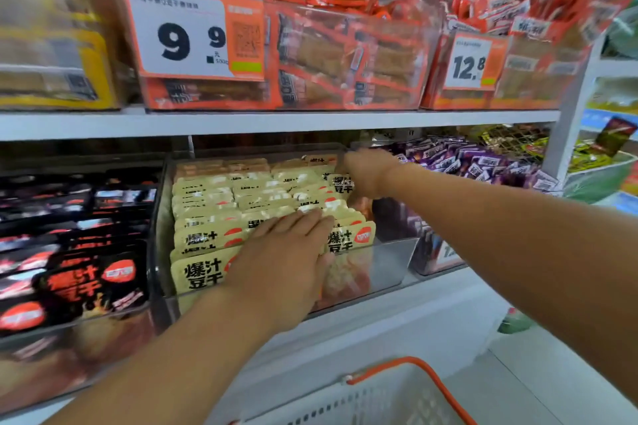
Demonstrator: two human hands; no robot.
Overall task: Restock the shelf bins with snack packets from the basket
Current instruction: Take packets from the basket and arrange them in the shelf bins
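With the left hand (290,252) flat on the cream tofu packets (221,203) and the right hand (366,172) gripping the clear bin (390,259)'s back packets, a hard shove could spill them.

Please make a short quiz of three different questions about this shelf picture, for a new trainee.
1. True or false: the left hand lies flat on the cream packets in the middle clear bin.
2. Which price tag stands above that bin? A) 9.9 B) 12.8 C) 5.5
3. Fill in: the white basket at the bottom has an ______ handle.

Key
1. True.
2. A, the 9.9 tag.
3. Orange; the handle arches over the basket rim. The right hand reaches to the bin's back right corner.
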